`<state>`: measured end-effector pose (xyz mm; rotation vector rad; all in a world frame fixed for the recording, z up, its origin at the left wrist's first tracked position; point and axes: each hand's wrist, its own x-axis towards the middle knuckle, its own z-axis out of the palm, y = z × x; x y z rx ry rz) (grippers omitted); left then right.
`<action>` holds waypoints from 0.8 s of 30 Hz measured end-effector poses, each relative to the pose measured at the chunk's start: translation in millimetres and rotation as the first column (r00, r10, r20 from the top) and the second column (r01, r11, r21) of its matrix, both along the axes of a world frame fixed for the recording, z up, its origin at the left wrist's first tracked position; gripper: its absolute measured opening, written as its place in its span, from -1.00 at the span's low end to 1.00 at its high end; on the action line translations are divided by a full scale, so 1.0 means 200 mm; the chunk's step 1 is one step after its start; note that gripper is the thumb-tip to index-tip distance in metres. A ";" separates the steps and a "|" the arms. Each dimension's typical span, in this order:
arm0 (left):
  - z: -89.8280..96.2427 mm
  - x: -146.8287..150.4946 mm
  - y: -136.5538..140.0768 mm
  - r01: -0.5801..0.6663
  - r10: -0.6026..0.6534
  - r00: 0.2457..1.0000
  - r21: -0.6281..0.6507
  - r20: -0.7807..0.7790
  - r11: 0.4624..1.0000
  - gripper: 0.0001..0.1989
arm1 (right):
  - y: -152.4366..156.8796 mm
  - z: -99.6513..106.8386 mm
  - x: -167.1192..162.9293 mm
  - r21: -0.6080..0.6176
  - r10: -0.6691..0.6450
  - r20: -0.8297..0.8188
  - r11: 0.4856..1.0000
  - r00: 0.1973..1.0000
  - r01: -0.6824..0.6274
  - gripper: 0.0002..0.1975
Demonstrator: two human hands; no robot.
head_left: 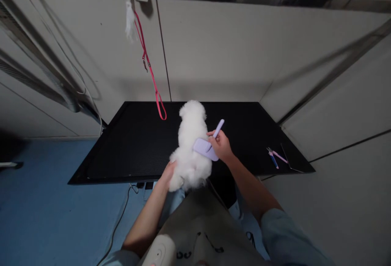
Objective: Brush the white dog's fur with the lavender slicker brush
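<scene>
Mid-brushing

My right hand (222, 146) grips the flat lavender plastic brush (201, 147) against the fluffy white dog (192, 129), standing on the black ribbed table (128, 143); my left hand (168, 173) touches its haunch, grip unclear. It looks well fluffed; what's left I can't tell.

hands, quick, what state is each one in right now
Left hand: on the dog near its rear; open or closed cannot be told.
Right hand: closed, holding the brush.

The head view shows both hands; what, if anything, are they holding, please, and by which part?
The right hand holds the lilac brush by its handle; the left hand lies against the white dog, near its rear.
</scene>
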<state>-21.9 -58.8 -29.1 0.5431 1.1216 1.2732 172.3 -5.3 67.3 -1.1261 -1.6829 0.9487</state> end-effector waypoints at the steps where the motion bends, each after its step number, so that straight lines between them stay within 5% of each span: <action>1: 0.01 -0.01 0.01 0.039 -0.039 0.999 0.026 0.005 0.999 -0.64 | 0.01 0.00 -0.01 0.015 -0.006 -0.003 1.000 1.000 0.006 -0.75; 5: 0.04 -0.08 0.08 0.124 -0.103 0.981 0.122 -0.166 0.985 -0.69 | 0.07 -0.02 -0.01 -0.061 0.213 -0.042 0.975 0.976 -0.215 -0.79; 10: -0.02 -0.19 0.19 0.193 -0.106 0.907 0.180 -0.407 0.964 -0.75 | 0.23 -0.03 0.00 -0.003 -0.099 -0.213 0.995 0.972 0.101 -0.78; 14: -0.06 -0.25 0.24 0.302 -0.192 0.850 0.157 -0.491 0.940 -0.74 | 0.32 -0.06 -0.05 -0.115 0.135 -0.202 0.980 0.970 -0.160 -0.74; 19: -0.07 -0.29 0.29 0.378 -0.246 0.795 0.136 -0.554 0.916 -0.76 | 0.49 -0.08 -0.04 -0.047 -0.127 -0.283 0.992 0.951 0.119 -0.76; 23: -0.10 -0.32 0.32 0.476 -0.357 0.749 0.078 -0.558 0.876 -0.75 | 0.52 -0.13 -0.04 -0.125 0.162 -0.213 0.974 0.964 -0.191 -0.73; 24: -0.09 -0.33 0.33 0.504 -0.394 0.726 0.047 -0.563 0.863 -0.73 | 0.54 -0.13 -0.03 -0.154 0.125 -0.226 0.975 0.966 -0.162 -0.73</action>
